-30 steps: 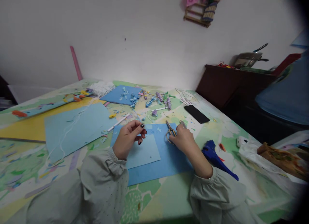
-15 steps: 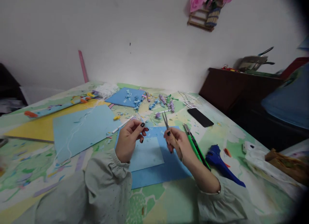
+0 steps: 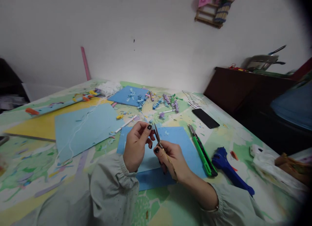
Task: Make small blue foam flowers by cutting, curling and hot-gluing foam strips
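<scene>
My right hand (image 3: pixel 172 157) is wrapped round a pair of scissors (image 3: pixel 158 136), whose blades point up and away. Beside the blades, my left hand (image 3: pixel 137 143) has its thumb and forefinger pinched together; what they hold, if anything, is too small to make out. Both hands are over a light blue sheet (image 3: pixel 148 162), which lies on a larger blue foam sheet (image 3: pixel 186 144). A green utility knife (image 3: pixel 203 154) rests just right of the blue sheet.
A blue glue gun (image 3: pixel 230 170) and a black phone (image 3: pixel 206 118) lie to the right. Small curled foam pieces (image 3: pixel 158 103) and white string (image 3: pixel 109 89) are at the back. A pale blue sheet (image 3: pixel 85 131) is on the left, over a yellow one (image 3: pixel 31 128).
My right hand has moved left with the scissors, bringing the blades close to my left fingertips. More of the utility knife shows. The view has shifted slightly.
</scene>
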### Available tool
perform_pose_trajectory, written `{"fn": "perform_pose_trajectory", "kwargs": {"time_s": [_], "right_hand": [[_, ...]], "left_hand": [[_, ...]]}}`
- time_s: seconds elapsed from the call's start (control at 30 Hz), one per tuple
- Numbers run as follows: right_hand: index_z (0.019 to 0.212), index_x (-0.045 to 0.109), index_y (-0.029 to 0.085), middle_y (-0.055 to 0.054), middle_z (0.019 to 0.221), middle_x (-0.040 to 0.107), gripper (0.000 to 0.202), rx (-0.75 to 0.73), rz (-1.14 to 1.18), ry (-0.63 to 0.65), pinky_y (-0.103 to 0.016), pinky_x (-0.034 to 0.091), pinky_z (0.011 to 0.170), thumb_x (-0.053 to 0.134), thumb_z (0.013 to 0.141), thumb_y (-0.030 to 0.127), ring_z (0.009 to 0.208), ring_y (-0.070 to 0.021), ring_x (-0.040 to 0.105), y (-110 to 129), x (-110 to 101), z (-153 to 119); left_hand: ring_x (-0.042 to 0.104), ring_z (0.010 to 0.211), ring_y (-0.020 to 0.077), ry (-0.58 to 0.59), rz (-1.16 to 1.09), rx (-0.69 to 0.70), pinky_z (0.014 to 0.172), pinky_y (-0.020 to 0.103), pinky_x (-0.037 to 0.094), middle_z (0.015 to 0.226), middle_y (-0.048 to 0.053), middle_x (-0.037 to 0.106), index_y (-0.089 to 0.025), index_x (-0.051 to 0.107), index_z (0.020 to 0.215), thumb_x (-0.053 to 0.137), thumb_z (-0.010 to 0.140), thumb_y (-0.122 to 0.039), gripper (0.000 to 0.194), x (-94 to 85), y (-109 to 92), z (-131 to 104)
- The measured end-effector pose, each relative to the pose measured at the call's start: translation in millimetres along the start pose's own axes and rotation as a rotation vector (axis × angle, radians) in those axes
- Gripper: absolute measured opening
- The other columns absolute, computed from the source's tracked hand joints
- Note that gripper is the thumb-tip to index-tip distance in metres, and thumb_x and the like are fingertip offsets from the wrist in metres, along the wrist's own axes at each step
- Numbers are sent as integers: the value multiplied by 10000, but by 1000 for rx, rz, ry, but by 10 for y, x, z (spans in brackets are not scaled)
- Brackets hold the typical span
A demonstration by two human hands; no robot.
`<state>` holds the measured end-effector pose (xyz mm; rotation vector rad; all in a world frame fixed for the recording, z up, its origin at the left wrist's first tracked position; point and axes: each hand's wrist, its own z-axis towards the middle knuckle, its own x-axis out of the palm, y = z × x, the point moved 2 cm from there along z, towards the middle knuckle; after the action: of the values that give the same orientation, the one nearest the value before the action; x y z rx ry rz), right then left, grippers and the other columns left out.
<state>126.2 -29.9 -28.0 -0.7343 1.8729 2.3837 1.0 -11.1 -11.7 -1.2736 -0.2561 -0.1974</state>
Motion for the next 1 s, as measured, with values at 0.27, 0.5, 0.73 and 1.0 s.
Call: {"fn": "perform_pose_trajectory", "kwargs": {"time_s": [0.27, 0.5, 0.73, 1.0], "right_hand": [[620, 463, 182, 58, 460, 358, 404, 11, 16, -39, -204, 216, 400, 496, 783, 550, 413, -69, 307, -15, 52, 15], [572, 441, 187, 59, 433, 344, 415, 35, -5, -77, -203, 208, 388, 525, 762, 546, 404, -71, 299, -24, 59, 34], [559, 424, 190, 56, 423, 355, 423, 24, -28, -94, -202, 201, 383, 539, 751, 549, 402, -72, 305, -24, 58, 45], [550, 429, 188, 56, 409, 350, 419, 24, -66, -102, -204, 196, 388, 550, 749, 537, 399, -73, 302, -10, 62, 44]], "left_hand": [[508, 515, 75, -60, 50, -18, 476, 182, 431, 643, -38, 521, -187, 497, 765, 544, 799, -333, 157, 28, -12, -47], [510, 538, 82, -69, 46, -28, 504, 186, 436, 647, -37, 514, -190, 499, 759, 545, 797, -328, 151, 37, -3, -60], [507, 571, 90, -89, 29, -25, 505, 181, 438, 644, -36, 507, -190, 497, 742, 554, 789, -325, 154, 47, 0, -61], [498, 562, 89, -104, 30, -19, 491, 176, 427, 624, -40, 498, -190, 493, 740, 556, 789, -323, 155, 52, -5, -72]]}}
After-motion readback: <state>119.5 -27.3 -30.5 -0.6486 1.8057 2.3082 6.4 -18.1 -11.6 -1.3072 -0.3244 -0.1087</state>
